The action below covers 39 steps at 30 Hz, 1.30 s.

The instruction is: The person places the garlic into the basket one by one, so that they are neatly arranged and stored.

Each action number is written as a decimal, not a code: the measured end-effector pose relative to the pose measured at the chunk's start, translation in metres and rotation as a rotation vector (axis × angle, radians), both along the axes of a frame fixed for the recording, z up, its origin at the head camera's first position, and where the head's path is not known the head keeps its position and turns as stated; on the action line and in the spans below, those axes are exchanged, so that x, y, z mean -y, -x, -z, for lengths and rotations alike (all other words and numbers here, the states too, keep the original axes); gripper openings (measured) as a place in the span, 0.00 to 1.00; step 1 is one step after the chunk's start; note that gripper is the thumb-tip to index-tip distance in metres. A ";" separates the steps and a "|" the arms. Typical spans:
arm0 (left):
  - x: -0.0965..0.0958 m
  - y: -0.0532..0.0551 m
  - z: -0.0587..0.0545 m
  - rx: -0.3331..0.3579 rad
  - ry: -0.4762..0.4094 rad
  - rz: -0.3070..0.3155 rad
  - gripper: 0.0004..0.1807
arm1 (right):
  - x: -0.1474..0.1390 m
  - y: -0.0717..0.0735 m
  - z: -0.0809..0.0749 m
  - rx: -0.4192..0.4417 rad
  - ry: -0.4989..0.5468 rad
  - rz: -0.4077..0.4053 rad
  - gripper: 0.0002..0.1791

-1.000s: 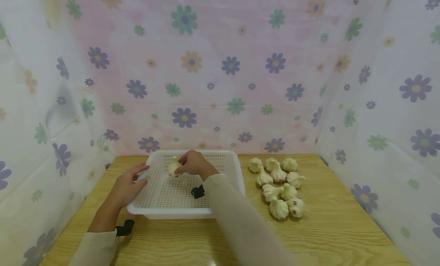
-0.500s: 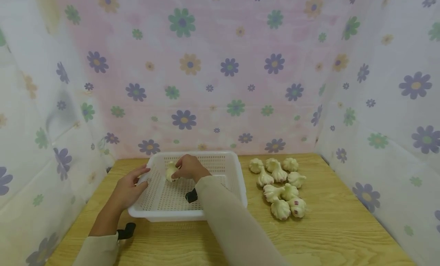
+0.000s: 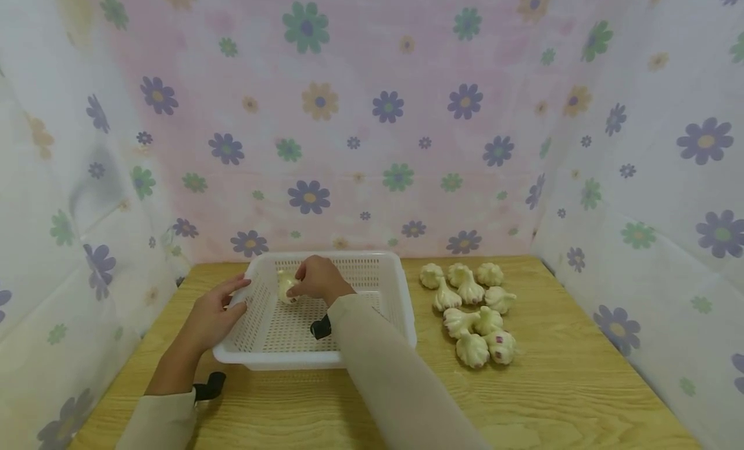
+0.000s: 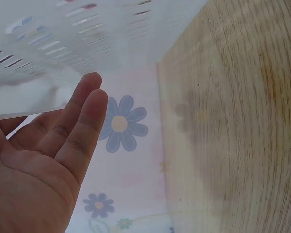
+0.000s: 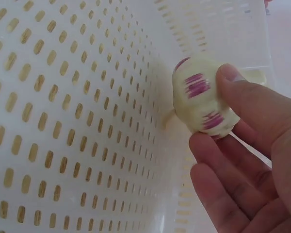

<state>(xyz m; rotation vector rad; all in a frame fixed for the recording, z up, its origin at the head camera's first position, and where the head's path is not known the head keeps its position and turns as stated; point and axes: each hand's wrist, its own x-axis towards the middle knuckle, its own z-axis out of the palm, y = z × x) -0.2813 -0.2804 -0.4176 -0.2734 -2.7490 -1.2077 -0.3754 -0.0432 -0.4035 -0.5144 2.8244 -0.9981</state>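
A white perforated plastic basket (image 3: 273, 357) stands on the table. My left hand (image 3: 212, 316) holds its left rim, the thumb lying over the rim; in the left wrist view two fairly straight fingers (image 4: 85, 126) lie outside the wall. Inside the basket, near its back left corner, my right hand (image 3: 318, 279) pinches a garlic bulb (image 3: 285, 287). The right wrist view shows that bulb (image 5: 199, 97), cream with purple streaks, between thumb and fingertips, close to the perforated bottom. Several more garlic bulbs (image 3: 472, 351) lie loosely grouped on the table right of the basket.
The wood-grain table (image 3: 558, 385) extends right and in front of the basket. Flower-patterned cloth (image 3: 360, 146) encloses the back and both sides. A small black device (image 3: 321, 328) sits at the right wrist, another (image 3: 210, 387) at the left.
My right hand has moved slightly left and down into the basket with the garlic bulb. The left hand has stayed at the rim, and the bulbs on the table have not moved.
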 end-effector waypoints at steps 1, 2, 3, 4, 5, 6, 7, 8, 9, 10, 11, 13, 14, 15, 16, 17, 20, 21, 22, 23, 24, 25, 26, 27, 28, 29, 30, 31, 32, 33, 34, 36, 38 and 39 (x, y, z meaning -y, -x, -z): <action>0.000 0.000 0.000 0.004 -0.007 0.001 0.29 | 0.000 0.000 0.000 0.000 -0.002 -0.002 0.21; 0.000 -0.001 0.000 0.005 -0.008 0.002 0.29 | -0.001 0.000 0.000 0.000 -0.005 -0.004 0.21; -0.001 -0.001 0.000 0.007 -0.011 0.003 0.29 | -0.001 0.001 0.001 -0.001 -0.006 -0.007 0.21; -0.001 -0.001 0.000 0.009 -0.013 0.003 0.29 | -0.001 0.001 0.002 0.000 -0.007 -0.010 0.21; -0.001 -0.001 0.000 0.010 -0.012 0.003 0.29 | -0.001 0.001 0.002 0.003 -0.004 -0.013 0.21; -0.001 -0.001 0.000 0.009 -0.012 0.003 0.29 | -0.002 0.002 0.003 0.005 -0.003 -0.015 0.20; 0.000 -0.001 -0.001 0.009 -0.009 0.002 0.29 | -0.002 0.002 0.003 0.006 -0.004 -0.017 0.20; 0.000 -0.001 -0.001 0.008 -0.006 0.003 0.29 | -0.002 0.002 0.004 0.007 -0.003 -0.018 0.20; 0.000 -0.001 -0.001 0.008 -0.003 0.002 0.29 | -0.001 0.002 0.004 0.008 -0.005 -0.019 0.19; 0.000 -0.001 -0.001 0.009 -0.001 0.002 0.29 | -0.001 0.003 0.004 0.011 -0.008 -0.018 0.19; 0.000 -0.001 -0.002 0.008 0.004 0.000 0.29 | -0.001 0.003 0.004 0.015 -0.008 -0.020 0.19; 0.000 0.000 -0.002 0.012 0.009 0.000 0.30 | -0.001 0.002 0.005 0.024 -0.016 -0.033 0.19; 0.000 0.000 -0.002 0.014 0.007 0.000 0.30 | -0.001 0.002 0.004 0.029 -0.021 -0.039 0.19; 0.000 0.000 -0.002 0.017 0.008 -0.001 0.30 | 0.000 0.001 0.004 0.030 -0.032 -0.050 0.18; 0.000 0.000 -0.002 0.019 0.005 -0.001 0.30 | 0.000 0.000 0.004 0.038 -0.039 -0.060 0.17; 0.000 0.000 -0.002 0.019 0.006 -0.002 0.30 | 0.000 -0.001 0.004 0.041 -0.046 -0.069 0.15; 0.000 0.001 -0.002 0.018 0.006 -0.005 0.29 | -0.001 -0.002 0.003 0.047 -0.071 -0.083 0.11; 0.000 0.001 -0.001 0.018 0.008 -0.006 0.29 | -0.001 -0.003 0.003 0.049 -0.075 -0.087 0.09; 0.000 0.001 -0.001 0.018 0.008 -0.006 0.29 | -0.001 -0.003 0.003 0.053 -0.078 -0.090 0.09; 0.000 0.001 -0.001 0.018 0.008 -0.007 0.29 | -0.001 -0.003 0.003 0.051 -0.086 -0.095 0.09; 0.000 0.001 -0.001 0.020 0.008 -0.007 0.29 | -0.001 -0.003 0.004 0.051 -0.094 -0.101 0.09; 0.000 0.000 -0.001 0.019 0.009 -0.007 0.29 | -0.001 -0.003 0.004 0.051 -0.102 -0.106 0.10; -0.001 0.000 0.000 0.019 0.009 -0.007 0.29 | -0.001 -0.003 0.004 0.050 -0.111 -0.112 0.11; -0.001 0.000 0.000 0.018 0.008 -0.007 0.29 | -0.001 -0.003 0.004 0.047 -0.121 -0.120 0.12; -0.001 0.000 0.000 0.016 0.007 -0.006 0.29 | -0.001 -0.003 0.004 0.046 -0.128 -0.124 0.13; -0.001 0.000 -0.001 0.014 0.007 -0.006 0.29 | 0.000 -0.003 0.004 0.048 -0.130 -0.126 0.14; -0.001 0.000 -0.001 0.012 0.010 -0.006 0.29 | 0.000 -0.003 0.004 0.052 -0.129 -0.129 0.15; -0.001 0.000 -0.001 0.010 0.014 -0.006 0.29 | 0.000 -0.003 0.004 0.057 -0.127 -0.132 0.16; 0.000 0.000 -0.002 0.009 0.015 -0.007 0.29 | 0.000 -0.002 0.004 0.062 -0.124 -0.134 0.17; 0.000 -0.001 -0.002 0.010 0.017 -0.007 0.29 | 0.001 -0.002 0.004 0.071 -0.118 -0.132 0.17; 0.000 -0.001 -0.002 0.011 0.020 -0.008 0.29 | 0.001 -0.002 0.004 0.076 -0.115 -0.131 0.17; 0.000 -0.001 -0.002 0.013 0.026 -0.008 0.29 | 0.002 -0.001 0.004 0.073 -0.120 -0.123 0.16; 0.000 0.000 -0.002 0.014 0.024 -0.007 0.29 | 0.003 -0.001 0.004 0.067 -0.128 -0.119 0.16; 0.000 0.000 -0.002 0.012 0.024 -0.007 0.29 | 0.003 -0.001 0.005 0.065 -0.133 -0.120 0.18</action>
